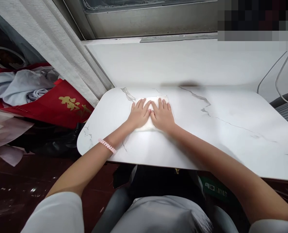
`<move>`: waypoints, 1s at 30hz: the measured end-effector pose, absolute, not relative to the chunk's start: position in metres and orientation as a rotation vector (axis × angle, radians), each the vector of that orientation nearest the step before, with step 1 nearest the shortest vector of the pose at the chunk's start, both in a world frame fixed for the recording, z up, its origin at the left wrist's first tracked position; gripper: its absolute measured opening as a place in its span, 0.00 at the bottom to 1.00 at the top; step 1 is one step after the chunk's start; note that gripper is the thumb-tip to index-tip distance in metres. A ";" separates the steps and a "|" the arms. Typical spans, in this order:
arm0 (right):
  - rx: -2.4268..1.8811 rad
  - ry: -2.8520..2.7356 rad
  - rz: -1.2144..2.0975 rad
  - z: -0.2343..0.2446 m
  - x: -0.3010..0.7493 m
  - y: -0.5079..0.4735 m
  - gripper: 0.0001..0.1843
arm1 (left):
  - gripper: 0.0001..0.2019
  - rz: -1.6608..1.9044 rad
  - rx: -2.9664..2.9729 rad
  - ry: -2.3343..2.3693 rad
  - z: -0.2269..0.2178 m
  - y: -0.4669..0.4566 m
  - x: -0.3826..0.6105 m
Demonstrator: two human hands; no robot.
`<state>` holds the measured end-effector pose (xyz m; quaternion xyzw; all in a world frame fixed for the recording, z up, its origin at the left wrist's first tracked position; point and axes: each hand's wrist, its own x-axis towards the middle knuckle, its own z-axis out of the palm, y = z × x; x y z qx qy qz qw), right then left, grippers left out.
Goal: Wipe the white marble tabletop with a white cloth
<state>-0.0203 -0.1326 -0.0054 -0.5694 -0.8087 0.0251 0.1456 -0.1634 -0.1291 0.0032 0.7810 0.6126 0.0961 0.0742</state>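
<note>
A white, soft-looking cloth-like piece point(149, 125), roughly square, lies flat on a white marble-patterned table point(221, 136). My left hand point(139, 114) rests palm down on its left half, fingers spread. On the right half my right hand point(162, 114) lies flat in the same way, fingers apart. The thumbs and index fingers of both hands nearly meet over the middle of the piece. Much of it is hidden under my palms, and I cannot tell whether it is folded. A pink coiled band point(107, 146) circles my left wrist.
Left of the table stands a red bag point(68, 110) with gold lettering, holding light grey-blue cloth point(25, 85). A pale curtain point(61, 42) hangs beside it. Behind the table is a white wall point(173, 64) below a metal window frame point(149, 22). Cables point(277, 77) hang at the right.
</note>
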 end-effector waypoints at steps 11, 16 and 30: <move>-1.474 -2.503 -0.101 -0.009 0.044 -0.258 0.32 | 0.27 0.288 2.471 1.862 0.000 -0.264 -0.107; -1.549 -2.502 -0.071 -0.007 0.062 -0.260 0.32 | 0.27 0.232 2.442 1.804 0.006 -0.266 -0.087; -1.752 -2.322 0.411 0.010 0.075 -0.058 0.32 | 0.27 0.298 2.353 1.842 0.008 -0.072 -0.059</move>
